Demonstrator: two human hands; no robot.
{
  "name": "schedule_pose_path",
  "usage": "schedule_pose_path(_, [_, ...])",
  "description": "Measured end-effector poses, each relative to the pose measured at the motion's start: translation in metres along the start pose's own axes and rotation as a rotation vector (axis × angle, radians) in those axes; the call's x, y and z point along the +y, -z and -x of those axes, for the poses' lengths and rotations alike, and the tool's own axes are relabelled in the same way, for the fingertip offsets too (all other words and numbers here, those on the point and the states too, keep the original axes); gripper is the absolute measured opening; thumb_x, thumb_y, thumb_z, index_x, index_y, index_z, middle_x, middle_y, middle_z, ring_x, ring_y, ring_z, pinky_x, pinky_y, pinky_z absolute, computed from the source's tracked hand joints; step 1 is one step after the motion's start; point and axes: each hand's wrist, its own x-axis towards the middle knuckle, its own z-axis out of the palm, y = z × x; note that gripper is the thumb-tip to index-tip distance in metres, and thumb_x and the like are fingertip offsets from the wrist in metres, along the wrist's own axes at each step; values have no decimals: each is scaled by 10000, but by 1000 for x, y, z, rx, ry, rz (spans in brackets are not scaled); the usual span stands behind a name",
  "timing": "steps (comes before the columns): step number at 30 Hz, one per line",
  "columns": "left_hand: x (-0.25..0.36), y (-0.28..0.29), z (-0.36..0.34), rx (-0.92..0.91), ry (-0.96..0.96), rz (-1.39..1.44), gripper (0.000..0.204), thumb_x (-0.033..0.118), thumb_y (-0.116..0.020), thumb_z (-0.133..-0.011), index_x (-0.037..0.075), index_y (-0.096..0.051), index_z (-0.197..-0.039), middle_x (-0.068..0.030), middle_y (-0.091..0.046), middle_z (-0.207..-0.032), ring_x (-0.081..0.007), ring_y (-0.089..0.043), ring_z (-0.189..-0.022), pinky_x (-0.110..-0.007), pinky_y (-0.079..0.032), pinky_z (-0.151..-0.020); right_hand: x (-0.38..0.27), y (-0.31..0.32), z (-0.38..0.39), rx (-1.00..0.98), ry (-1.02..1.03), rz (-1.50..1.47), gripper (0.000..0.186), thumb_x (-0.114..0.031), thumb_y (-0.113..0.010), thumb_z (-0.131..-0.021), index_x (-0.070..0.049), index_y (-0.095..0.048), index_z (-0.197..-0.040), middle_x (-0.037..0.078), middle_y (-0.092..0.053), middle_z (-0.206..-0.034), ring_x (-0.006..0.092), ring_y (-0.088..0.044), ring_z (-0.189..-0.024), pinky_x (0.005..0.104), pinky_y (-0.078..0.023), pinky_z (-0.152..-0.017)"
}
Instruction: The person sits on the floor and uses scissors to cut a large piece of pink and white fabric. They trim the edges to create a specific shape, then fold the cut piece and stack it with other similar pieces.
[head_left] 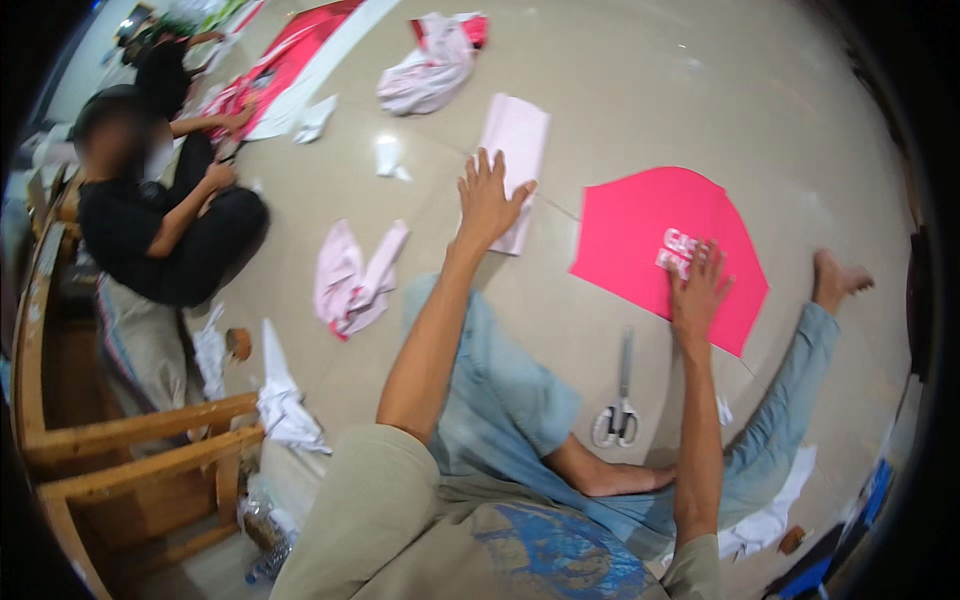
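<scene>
My left hand lies with spread fingers on a folded pale pink cloth on the floor. To its right, my right hand rests open on a bright pink cut fabric panel with white printed lettering, its fingertips over part of the print. The panel lies flat, with a curved far edge. Nearer to me, a pair of scissors with white and dark handles lies on the tiles, blades pointing away. Neither hand grips anything.
Crumpled pink-white cloths and a larger bundle lie on the floor. White scraps are beside a wooden frame at the left. A person in black sits there, near a long pink and white fabric; another person is beyond.
</scene>
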Motion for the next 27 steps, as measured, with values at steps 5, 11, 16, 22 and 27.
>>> schedule_pose_path(5, [-110,84,109,288,107,93,590,239,-728,-887,-15,-533,-1383,-270,-519,-1420,-453,-449,-1342,-529,-354,-1111,10,2,16,99,43,-170,702,-496,-464,-1052,-94,-290,-1602,131,-205,-1685,334,-141,-1563,583,-77,-1238])
schedule_pose_path(11, [-168,113,176,214,424,-66,204,177,-700,-909,8,-680,-1021,-207,-699,-987,-348,-673,-857,-466,-500,-742,4,52,85,93,112,-503,574,-379,-513,-1063,-55,-424,-1529,180,-379,-1590,328,-338,-1483,457,-241,-1213])
schedule_pose_path(16, [-110,184,157,295,523,542,264,271,-633,-1016,17,-607,-951,-99,-635,-727,-178,-531,-548,-334,-415,-534,-30,86,136,-202,5,-807,467,-263,-603,-1027,0,-558,-1410,198,-640,-1338,296,-607,-1253,400,-438,-1079])
schedule_pose_path(22, [42,271,144,-115,315,1375,260,260,-624,-1026,20,-534,-1066,-43,-639,-802,-71,-592,-540,-215,-458,-410,-138,153,147,-276,359,-1194,683,-222,-773,-888,-25,-489,-1477,182,-618,-1373,291,-644,-1200,430,-489,-1044])
schedule_pose_path(27, [144,238,129,-354,109,1464,450,267,-640,-1007,-31,-431,-1271,-148,-665,-983,-171,-706,-714,-252,-576,-450,-174,187,154,-164,410,-1552,1069,-273,-888,-746,-63,-258,-1584,221,-483,-1480,352,-539,-1329,478,-424,-1132])
